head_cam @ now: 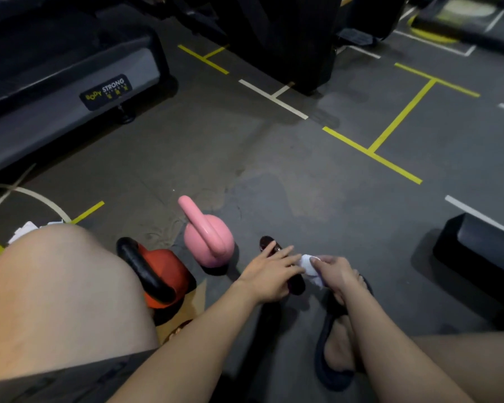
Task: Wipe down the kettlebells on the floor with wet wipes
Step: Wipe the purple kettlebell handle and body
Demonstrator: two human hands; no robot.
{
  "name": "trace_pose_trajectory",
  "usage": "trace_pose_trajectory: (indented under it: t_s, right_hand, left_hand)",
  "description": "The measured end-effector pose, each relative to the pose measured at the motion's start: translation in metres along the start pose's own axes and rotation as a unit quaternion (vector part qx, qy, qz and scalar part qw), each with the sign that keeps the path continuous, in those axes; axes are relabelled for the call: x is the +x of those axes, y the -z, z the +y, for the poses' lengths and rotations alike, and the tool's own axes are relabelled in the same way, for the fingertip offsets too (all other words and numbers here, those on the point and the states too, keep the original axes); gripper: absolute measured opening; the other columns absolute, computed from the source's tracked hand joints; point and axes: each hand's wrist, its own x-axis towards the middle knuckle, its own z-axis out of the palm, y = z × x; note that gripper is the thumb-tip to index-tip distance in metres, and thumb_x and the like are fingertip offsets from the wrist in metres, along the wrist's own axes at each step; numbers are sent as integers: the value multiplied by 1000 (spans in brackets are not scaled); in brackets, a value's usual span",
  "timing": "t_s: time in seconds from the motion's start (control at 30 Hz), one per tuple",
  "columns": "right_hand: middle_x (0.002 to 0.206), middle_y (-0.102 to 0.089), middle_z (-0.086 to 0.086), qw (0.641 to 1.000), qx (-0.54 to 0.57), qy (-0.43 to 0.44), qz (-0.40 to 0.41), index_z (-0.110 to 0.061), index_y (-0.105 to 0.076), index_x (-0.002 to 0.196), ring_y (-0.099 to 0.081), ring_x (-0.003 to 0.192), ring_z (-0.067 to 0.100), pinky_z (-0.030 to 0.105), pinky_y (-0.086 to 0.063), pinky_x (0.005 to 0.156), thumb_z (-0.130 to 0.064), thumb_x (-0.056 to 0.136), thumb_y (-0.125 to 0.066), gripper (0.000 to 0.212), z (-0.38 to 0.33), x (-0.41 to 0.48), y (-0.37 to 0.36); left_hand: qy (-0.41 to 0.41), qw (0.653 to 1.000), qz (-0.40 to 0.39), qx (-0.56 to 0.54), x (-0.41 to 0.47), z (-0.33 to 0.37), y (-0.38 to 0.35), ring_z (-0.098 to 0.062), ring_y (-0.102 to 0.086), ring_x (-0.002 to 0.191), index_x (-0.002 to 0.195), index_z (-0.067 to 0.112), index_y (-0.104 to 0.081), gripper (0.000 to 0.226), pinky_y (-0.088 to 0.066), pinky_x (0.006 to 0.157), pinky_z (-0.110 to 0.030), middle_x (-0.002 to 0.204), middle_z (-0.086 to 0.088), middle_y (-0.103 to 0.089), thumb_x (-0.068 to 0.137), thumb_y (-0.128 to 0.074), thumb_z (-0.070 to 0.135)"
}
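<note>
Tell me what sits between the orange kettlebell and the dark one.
The pink kettlebell stands between them, slightly farther back, as the head view shows.

Gym: kettlebells (208,241), treadmill (70,91), taped floor (274,170).

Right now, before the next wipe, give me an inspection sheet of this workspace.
Surface: grey gym floor, yellow and white tape lines, a scuffed patch by the pink one.
Job's things: pink kettlebell and orange kettlebell with a black handle stand apart, side by side; dark kettlebell under the hands; white wipe.
Clutter: white packet, partly hidden behind a knee.
Hands: left hand rests on the dark kettlebell, fingers straight; right hand pinches the wipe.
Cables: nothing seen.
Surroundings: treadmill on the left, black step platform on the right.
</note>
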Motion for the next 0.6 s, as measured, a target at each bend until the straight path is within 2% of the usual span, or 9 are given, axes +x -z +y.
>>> trace_pose_trajectory:
  t_s: [0.03, 0.07, 0.17, 0.23, 0.3, 0.47, 0.53, 0.6]
  right_hand:
    - [78, -70, 6, 1000, 7, -3, 16, -11, -75, 98, -64, 61, 7, 9, -47, 53, -15, 95, -63, 13, 2, -2, 1]
    - [82, -71, 6, 1000, 13, 0, 29, -12, -75, 99, -65, 68, 12, 11, -48, 58, -14, 95, -62, 13, 6, 0, 0]
    - [101, -73, 10, 999, 2, -3, 49, -8, -72, 109, -64, 95, 26, 26, -48, 81, -17, 96, -57, 22, 12, 3, -4]
    - [111, -71, 13, 998, -11, 1, 63, -8, -70, 113, -63, 106, 29, 32, -47, 91, -20, 96, -54, 26, 17, 8, -10]
    - [114, -70, 15, 997, -40, 18, 60, -9, -70, 114, -62, 110, 31, 35, -47, 94, -21, 96, -53, 27, 20, 13, -18]
    - [103, -73, 10, 998, -8, 44, 46, -13, -73, 105, -66, 101, 27, 33, -49, 87, -19, 97, -55, 20, 17, 16, -42]
    - [91, -72, 6, 995, 76, 40, 53, -13, -74, 96, -64, 90, 21, 28, -46, 75, -17, 98, -56, 19, 12, 15, -47]
    - [75, -69, 5, 982, 185, 17, 36, -15, -74, 79, -60, 78, 20, 28, -44, 68, -19, 95, -59, 22, 4, 14, -48]
  left_hand:
    - [-9, 1000, -3, 22, 0, 0, -3, -24, -40, 142, 136, 28, -58, 60, -21, 120, -52, 143, 1, -55, 77, -71, 28]
    - [-12, 999, 1, 43, 1, -2, -4, -22, -47, 132, 130, 30, -60, 57, -26, 118, -49, 131, 5, -60, 75, -73, 32]
    - [-8, 997, 20, 79, 4, -10, 0, -18, -60, 106, 111, 33, -69, 37, -31, 103, -37, 103, 11, -66, 75, -71, 38]
    - [10, 998, 31, 62, 6, -15, 1, -18, -59, 105, 109, 31, -70, 31, -34, 102, -37, 102, 10, -66, 79, -68, 38]
    - [38, 998, 35, 40, 8, -18, 1, -18, -56, 111, 114, 30, -68, 32, -35, 105, -41, 109, 9, -66, 83, -65, 37]
    - [120, 992, 38, 20, 20, -18, 7, -17, -55, 117, 121, 30, -64, 37, -38, 98, -38, 120, 6, -65, 89, -60, 48]
    - [159, 986, 43, 17, 25, -24, 9, -15, -55, 118, 121, 31, -61, 37, -41, 94, -36, 122, 8, -64, 91, -57, 52]
    - [202, 978, 55, -18, 28, -31, 13, -15, -59, 117, 119, 32, -61, 36, -48, 90, -34, 123, 10, -65, 90, -58, 55]
